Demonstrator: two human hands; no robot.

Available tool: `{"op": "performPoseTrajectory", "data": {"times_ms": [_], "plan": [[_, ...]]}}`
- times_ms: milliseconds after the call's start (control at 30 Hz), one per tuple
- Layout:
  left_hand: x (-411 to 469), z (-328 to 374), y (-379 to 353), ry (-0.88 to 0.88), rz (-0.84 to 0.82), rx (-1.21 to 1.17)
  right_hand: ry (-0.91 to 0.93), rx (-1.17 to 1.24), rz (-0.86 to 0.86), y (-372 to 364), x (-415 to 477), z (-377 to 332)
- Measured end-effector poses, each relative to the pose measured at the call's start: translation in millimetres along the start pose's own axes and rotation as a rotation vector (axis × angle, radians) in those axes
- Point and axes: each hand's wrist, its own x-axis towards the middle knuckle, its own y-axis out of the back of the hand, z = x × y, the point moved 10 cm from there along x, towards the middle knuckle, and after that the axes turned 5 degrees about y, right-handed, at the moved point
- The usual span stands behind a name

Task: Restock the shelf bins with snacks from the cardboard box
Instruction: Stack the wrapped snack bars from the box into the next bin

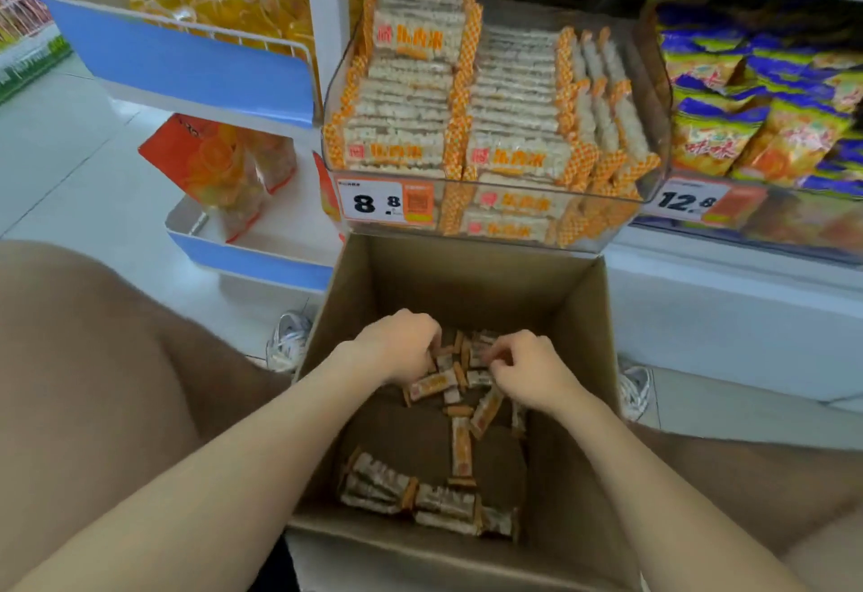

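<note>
An open cardboard box [583, 311] stands on the floor between my knees, below the shelf. Several orange-and-white snack bars [460, 446] lie scattered on its bottom. Both hands are down inside the box at its far end. My left hand [401, 346] curls its fingers round some of the bars. My right hand [530, 369] pinches bars in the same pile. Above the box, a clear shelf bin [495, 213] holds neat rows of the same snack bars [411, 91], with a price tag reading 8.8.
A bin of purple-and-yellow snack bags [766, 115] sits to the right, tagged 12.8. Blue-and-white racks [187, 63] with yellow and orange packets stand on the left. My knees flank the box, and white shoes [289, 339] show on the tiled floor.
</note>
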Motion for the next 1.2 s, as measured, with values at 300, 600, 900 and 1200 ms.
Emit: {"op": "performPoseTrajectory", "data": {"times_ms": [300,600,900,1200], "plan": [[68,-40,-160,0.158,-0.377,0.034,-0.151,-0.127,-0.373,-114,29,72],[93,-54,-207,0.032,-0.456,0.286,-0.038,-0.339,-0.689,-208,49,94],[104,-83,-194,0.203,-0.243,0.235,-0.037,-0.446,-0.361,-172,66,110],[94,-57,-196,0.112,-0.143,0.235,-0.154,-0.077,-0.371,-192,68,117]]}}
